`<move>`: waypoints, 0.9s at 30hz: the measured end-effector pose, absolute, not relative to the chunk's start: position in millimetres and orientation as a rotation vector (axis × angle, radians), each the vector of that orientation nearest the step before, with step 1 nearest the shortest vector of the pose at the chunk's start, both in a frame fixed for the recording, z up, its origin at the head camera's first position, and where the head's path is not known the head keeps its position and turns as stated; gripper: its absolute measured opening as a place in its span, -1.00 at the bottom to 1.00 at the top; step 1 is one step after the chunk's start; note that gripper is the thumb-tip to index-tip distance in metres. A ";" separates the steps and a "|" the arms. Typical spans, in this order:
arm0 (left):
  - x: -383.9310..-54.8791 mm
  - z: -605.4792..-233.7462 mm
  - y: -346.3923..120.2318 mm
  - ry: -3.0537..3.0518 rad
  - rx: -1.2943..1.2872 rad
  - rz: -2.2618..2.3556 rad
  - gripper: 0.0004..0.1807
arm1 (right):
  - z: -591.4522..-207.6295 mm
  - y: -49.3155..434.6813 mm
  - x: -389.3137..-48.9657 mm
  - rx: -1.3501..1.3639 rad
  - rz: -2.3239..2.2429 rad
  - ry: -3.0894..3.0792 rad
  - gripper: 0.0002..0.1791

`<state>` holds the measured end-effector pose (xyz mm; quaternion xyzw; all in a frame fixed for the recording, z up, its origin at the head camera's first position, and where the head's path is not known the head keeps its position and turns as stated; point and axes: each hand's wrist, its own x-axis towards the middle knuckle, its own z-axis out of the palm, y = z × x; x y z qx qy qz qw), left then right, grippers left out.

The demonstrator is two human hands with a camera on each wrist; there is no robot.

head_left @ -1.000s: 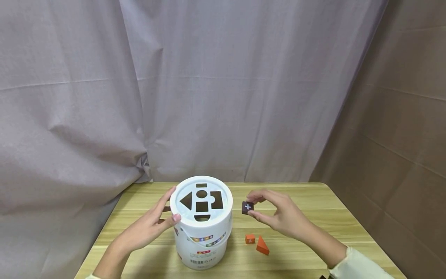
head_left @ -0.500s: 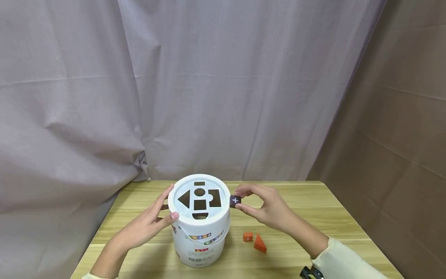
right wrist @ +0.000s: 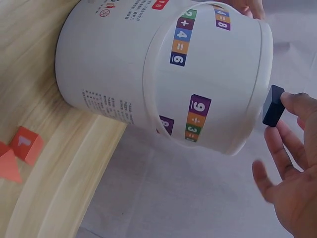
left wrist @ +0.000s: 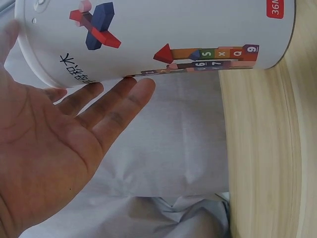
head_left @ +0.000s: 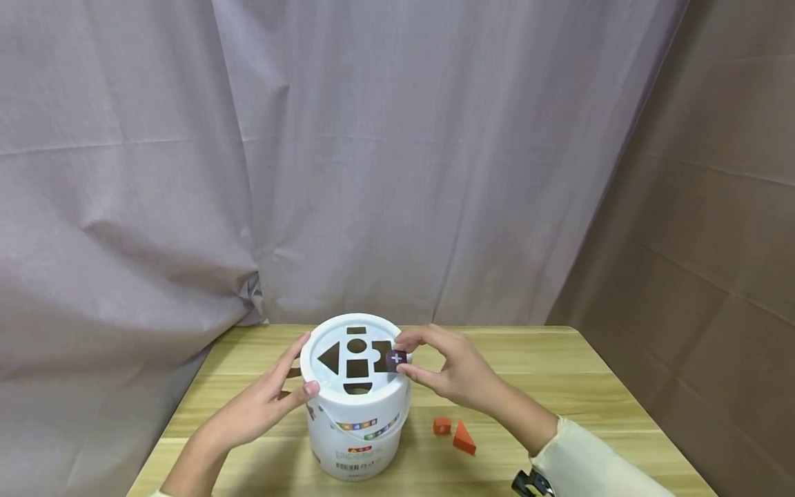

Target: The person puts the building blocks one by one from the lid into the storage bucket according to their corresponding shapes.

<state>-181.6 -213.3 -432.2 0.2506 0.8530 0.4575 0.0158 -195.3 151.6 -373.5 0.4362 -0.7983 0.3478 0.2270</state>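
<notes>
A white bucket (head_left: 357, 438) stands on the table with a lid (head_left: 380, 328) of cut-out shapes: triangle, circle, square, half-round and others. My left hand (head_left: 263, 400) rests against its left side, thumb on the lid's rim, fingers (left wrist: 116, 114) nearly straight along the wall. Between thumb and fingertips, my right hand (head_left: 459, 369) pinches a small dark block (head_left: 395, 359) marked with a white plus sign. The block is over the right part of the lid, partly covering the notched hole. In the right wrist view, the dark block (right wrist: 273, 106) appears close to the lid's rim.
Right of the bucket lie a small orange block (head_left: 442, 426) with a pale number and an orange triangular block (head_left: 464, 439). A wooden table (head_left: 528, 449) carries everything. Grey curtain (head_left: 348, 172) hangs behind, with brownish cloth (head_left: 695, 262) on the right.
My right hand has carried the dark block leftward, from beside the bucket to over the right part of its lid. My left hand stays against the bucket.
</notes>
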 end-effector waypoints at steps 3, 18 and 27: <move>-182.2 -432.3 -211.5 2.643 0.790 1.439 -0.05 | -372.3 148.4 -196.8 1.204 0.955 -2.204 -0.57; -182.7 -432.6 -205.0 2.610 0.794 1.453 -0.05 | -369.1 131.8 -199.2 1.169 0.988 -2.304 -0.58; -184.5 -430.9 -202.7 2.581 0.778 1.478 -0.06 | -368.5 121.1 -201.3 1.160 1.001 -2.341 -0.60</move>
